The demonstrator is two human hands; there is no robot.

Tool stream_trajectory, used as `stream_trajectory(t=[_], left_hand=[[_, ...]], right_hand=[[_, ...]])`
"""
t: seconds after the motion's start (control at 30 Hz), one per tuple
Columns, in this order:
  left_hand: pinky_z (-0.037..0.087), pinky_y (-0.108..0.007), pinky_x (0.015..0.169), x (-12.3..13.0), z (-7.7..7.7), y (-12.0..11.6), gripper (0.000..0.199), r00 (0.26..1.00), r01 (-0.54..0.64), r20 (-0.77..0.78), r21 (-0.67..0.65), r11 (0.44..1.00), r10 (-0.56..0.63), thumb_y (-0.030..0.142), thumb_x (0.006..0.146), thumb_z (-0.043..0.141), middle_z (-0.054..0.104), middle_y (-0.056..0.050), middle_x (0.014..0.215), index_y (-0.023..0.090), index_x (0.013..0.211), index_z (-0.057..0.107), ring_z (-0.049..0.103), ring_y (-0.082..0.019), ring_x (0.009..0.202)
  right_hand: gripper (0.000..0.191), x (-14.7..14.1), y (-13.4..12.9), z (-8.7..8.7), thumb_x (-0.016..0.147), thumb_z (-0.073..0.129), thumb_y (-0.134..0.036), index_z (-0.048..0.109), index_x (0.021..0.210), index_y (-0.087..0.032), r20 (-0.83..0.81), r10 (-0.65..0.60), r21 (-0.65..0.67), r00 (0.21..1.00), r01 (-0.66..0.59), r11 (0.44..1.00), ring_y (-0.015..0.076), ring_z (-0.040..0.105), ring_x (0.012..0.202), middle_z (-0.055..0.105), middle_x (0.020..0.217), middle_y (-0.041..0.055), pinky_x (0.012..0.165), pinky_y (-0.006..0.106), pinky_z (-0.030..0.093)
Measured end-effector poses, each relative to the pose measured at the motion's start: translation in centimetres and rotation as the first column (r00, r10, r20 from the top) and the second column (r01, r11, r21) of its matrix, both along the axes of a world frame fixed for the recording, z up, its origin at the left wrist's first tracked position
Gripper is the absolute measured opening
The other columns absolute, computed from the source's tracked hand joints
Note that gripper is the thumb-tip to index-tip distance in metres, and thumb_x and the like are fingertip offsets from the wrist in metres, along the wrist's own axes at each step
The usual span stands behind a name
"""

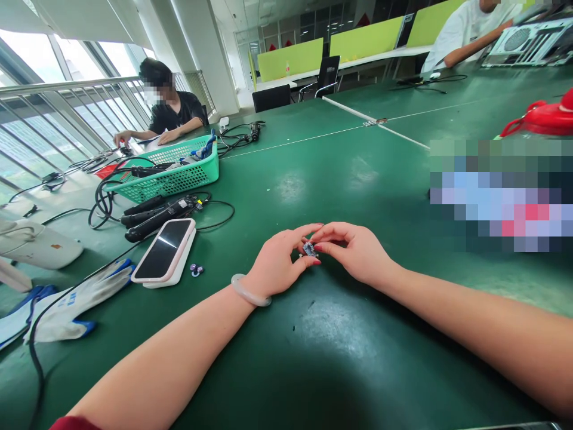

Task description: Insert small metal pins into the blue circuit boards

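Over the middle of the green table (286,322), a small blue-grey, sparkly piece (308,248) is pinched between the fingertips of both hands. My left hand (278,255) grips it from the left, its thumb and fingers closed around that side. From the right, my right hand (358,248) holds it with thumb and curled fingers. Fingers cover part of the piece, and it is too small to tell its kind. A pale bangle (250,291) circles my left wrist. Left of my hands lie small purple, round pieces (196,270).
At left are a phone (163,251) on a white box, black corded tools (163,216), work gloves (80,298) and a green basket (174,179). One person (172,107) sits at far left, another (470,36) by a computer case (530,43). A red object (544,117) is at right.
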State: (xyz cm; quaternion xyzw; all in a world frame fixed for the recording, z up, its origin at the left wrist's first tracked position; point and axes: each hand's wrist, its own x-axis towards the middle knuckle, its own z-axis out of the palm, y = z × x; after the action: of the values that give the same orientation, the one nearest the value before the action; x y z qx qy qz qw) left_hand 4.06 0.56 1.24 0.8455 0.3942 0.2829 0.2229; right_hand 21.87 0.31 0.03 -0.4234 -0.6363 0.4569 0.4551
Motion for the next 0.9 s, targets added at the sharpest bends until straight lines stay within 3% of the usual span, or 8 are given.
stream_trajectory(t=[0.23,0.4,0.53,0.7,0.8,0.9], left_hand=[[0.043,-0.035,0.092,-0.1,-0.2,-0.1,0.053,1.0,0.012,-0.026,0.057,0.998,-0.011,0.026,0.079,0.061,0.067,-0.002,0.096,0.026,0.13,0.045,0.06,-0.017,0.089],[0.044,-0.034,0.089,-0.2,0.0,-0.3,0.052,1.0,0.031,-0.007,0.036,0.999,-0.031,0.018,0.079,0.054,0.066,-0.002,0.09,0.022,0.13,0.044,0.06,-0.017,0.086],[0.046,-0.032,0.082,-0.6,-0.1,0.4,0.043,0.994,-0.107,0.009,0.002,0.994,0.107,0.015,0.08,0.049,0.065,-0.002,0.091,0.023,0.122,0.051,0.059,-0.015,0.082],[0.046,-0.031,0.078,-1.0,-0.5,1.5,0.025,0.968,-0.249,-0.059,-0.062,0.967,0.245,0.024,0.082,0.051,0.068,-0.002,0.085,0.023,0.103,0.065,0.058,-0.016,0.077],[0.047,-0.03,0.074,-0.9,-0.6,1.4,0.026,0.969,-0.235,-0.109,-0.101,0.967,0.224,0.029,0.083,0.053,0.069,-0.001,0.081,0.024,0.103,0.067,0.058,-0.016,0.072],[0.048,-0.028,0.074,-0.7,-0.6,1.0,0.026,0.991,-0.122,-0.083,-0.189,0.974,0.108,0.027,0.083,0.051,0.071,0.0,0.083,0.024,0.102,0.068,0.06,-0.014,0.071]], right_hand=[[0.011,0.1,-0.1,-0.5,0.075,0.062,-0.024,0.061,0.085,-0.02,0.122,-0.023,0.104,0.992,0.01,0.995,0.0153,0.064,0.075,0.07,0.085,0.002,0.076,0.033,0.051],[0.021,0.3,-0.1,-0.4,0.077,0.06,-0.023,0.06,0.097,-0.022,0.236,-0.009,0.145,0.972,-0.026,0.989,0.0144,0.062,0.071,0.069,0.083,-0.0001,0.073,0.032,0.05],[0.019,0.8,0.4,-0.5,0.078,0.058,-0.017,0.066,0.095,-0.023,0.496,-0.058,0.23,0.866,-0.067,0.971,0.0171,0.061,0.078,0.071,0.082,0.0003,0.077,0.034,0.048],[0.014,1.0,0.9,-1.1,0.084,0.056,-0.019,0.07,0.084,-0.021,0.694,-0.067,0.345,0.717,-0.25,0.905,0.0201,0.057,0.087,0.07,0.086,0.0032,0.082,0.037,0.045],[0.019,1.1,0.8,-1.2,0.086,0.052,-0.016,0.07,0.082,-0.021,0.743,-0.081,0.364,0.664,-0.3,0.882,0.0193,0.056,0.082,0.068,0.082,0.0041,0.078,0.035,0.045],[0.021,1.4,0.7,-1.1,0.086,0.049,-0.013,0.069,0.082,-0.021,0.765,-0.109,0.371,0.635,-0.295,0.88,0.0187,0.056,0.081,0.068,0.081,0.0036,0.077,0.033,0.044]])
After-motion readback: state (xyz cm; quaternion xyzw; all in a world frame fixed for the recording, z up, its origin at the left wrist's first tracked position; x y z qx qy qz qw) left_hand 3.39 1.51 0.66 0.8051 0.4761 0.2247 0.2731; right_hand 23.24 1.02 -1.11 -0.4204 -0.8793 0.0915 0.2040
